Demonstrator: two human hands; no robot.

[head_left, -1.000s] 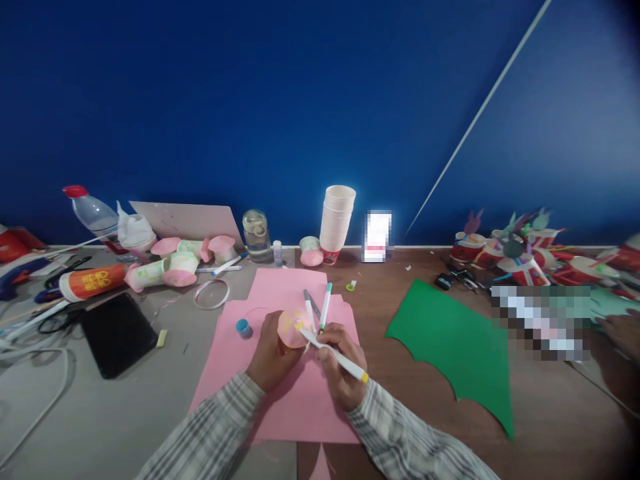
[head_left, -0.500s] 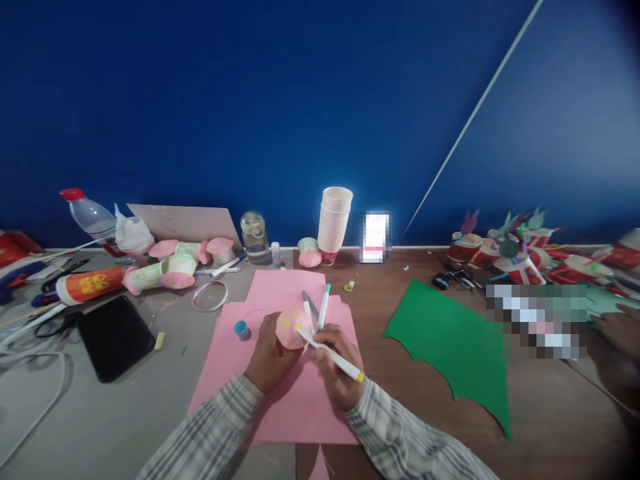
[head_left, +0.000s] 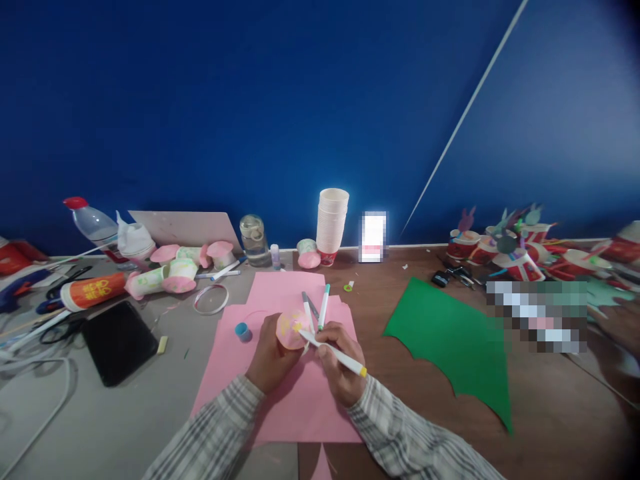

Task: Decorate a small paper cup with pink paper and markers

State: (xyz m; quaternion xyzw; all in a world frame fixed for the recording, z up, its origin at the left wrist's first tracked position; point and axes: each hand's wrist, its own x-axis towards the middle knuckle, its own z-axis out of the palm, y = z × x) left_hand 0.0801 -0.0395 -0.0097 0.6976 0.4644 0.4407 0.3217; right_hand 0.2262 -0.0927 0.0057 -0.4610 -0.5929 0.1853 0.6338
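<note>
My left hand [head_left: 271, 360] is closed round a small pink paper disc [head_left: 291, 329] with yellow marks, holding it tilted above the pink paper sheet [head_left: 295, 400]. My right hand [head_left: 341, 363] grips a white marker with a yellow end [head_left: 334, 354], its tip touching the disc. Two more markers [head_left: 317, 308], one teal-capped, stick up between the hands; I cannot tell whether the right hand holds them or they lie on the sheet. A blue cap [head_left: 243, 331] lies on the sheet to the left.
A green paper cut-out [head_left: 450, 340] lies to the right. Stacked paper cups [head_left: 331, 223], a glass jar [head_left: 254, 239], pink-topped cup crafts [head_left: 175, 267], a tape ring [head_left: 211, 298], a black tablet [head_left: 119, 341], a bottle [head_left: 95, 223] and decorated red cups [head_left: 505, 250] stand about. Another person's hand [head_left: 620, 320] is far right.
The hands and marker have barely shifted; the camera view drifted slightly, and the marker tip stays on the disc.
</note>
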